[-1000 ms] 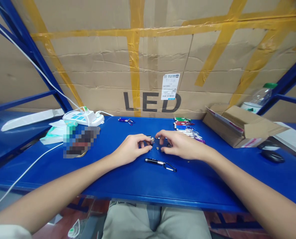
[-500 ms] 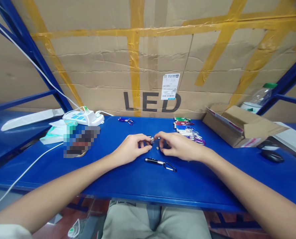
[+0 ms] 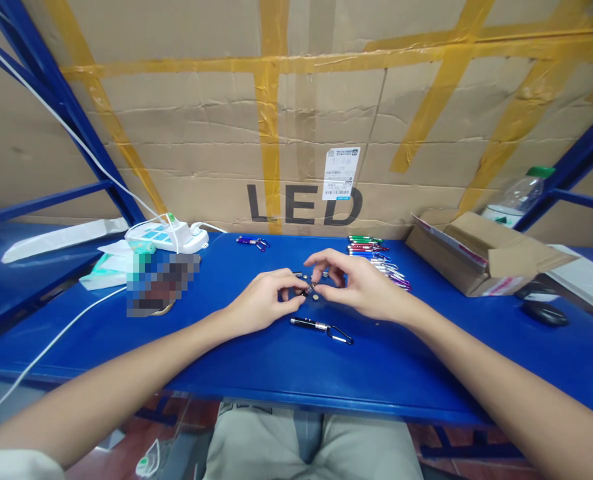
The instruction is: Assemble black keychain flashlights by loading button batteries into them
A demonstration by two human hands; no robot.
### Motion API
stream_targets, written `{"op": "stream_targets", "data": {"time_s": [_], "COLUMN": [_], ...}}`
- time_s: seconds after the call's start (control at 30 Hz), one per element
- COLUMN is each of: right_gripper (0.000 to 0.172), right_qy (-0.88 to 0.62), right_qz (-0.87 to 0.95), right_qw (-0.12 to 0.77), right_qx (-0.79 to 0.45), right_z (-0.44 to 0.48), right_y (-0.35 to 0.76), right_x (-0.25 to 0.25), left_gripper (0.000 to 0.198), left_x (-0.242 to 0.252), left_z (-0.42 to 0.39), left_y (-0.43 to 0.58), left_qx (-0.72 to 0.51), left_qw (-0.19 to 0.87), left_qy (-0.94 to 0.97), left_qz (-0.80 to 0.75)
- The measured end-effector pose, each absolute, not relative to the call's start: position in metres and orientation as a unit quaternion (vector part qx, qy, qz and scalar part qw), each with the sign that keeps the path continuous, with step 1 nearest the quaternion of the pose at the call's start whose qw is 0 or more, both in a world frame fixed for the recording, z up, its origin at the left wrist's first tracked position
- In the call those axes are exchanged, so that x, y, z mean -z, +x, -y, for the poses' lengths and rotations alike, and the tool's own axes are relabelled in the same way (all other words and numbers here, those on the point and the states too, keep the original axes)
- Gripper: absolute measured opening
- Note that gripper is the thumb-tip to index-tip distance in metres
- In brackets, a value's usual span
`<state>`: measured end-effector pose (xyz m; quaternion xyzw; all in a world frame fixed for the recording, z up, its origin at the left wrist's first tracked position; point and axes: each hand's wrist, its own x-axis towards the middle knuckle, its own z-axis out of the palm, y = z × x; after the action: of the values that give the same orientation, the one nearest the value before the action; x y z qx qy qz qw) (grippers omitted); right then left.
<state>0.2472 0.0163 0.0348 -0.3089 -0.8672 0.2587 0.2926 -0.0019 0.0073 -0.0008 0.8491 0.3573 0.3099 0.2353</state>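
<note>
My left hand (image 3: 264, 300) pinches a short black and silver piece, perhaps a section of a small flashlight, between thumb and fingertips. Against that piece, the thumb and finger of my right hand (image 3: 371, 287) close; whether something tiny is between them I cannot tell. Two small round discs like button cells lie by the fingers, a nearer disc (image 3: 315, 298) and a farther disc (image 3: 305, 276). In front of both hands rests a black mini flashlight (image 3: 306, 324) with a carabiner clip. Behind my fingers, other dark parts are partly hidden.
Several coloured mini flashlights (image 3: 364, 255) lie in a row at the back right, near an opened cardboard box (image 3: 464, 257) and a black mouse (image 3: 544, 313). A blue flashlight (image 3: 249, 241) lies at the back. At left are a power strip (image 3: 151, 235) and a blurred-out object (image 3: 164, 287).
My right hand has shifted left and its fingers now meet the piece in my left hand. More of the discs and parts behind the fingers show. My left hand has barely moved.
</note>
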Motion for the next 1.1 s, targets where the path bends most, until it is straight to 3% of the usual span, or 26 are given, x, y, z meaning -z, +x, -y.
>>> {"op": "stream_targets", "data": {"time_s": [1.1], "right_gripper": [0.033], "right_qy": [-0.306], "right_qz": [0.858], "right_qw": [0.291], "right_qx": [-0.292], "right_z": [-0.0203], "right_y": [0.2505], "right_x": [-0.0367], "left_gripper": [0.021], "left_x": [0.0007], "left_z": [-0.0067], "left_y": [-0.0028], "left_qx": [-0.317], "left_qw": [0.231], "left_qy": [0.850], "left_qz": [-0.352]}}
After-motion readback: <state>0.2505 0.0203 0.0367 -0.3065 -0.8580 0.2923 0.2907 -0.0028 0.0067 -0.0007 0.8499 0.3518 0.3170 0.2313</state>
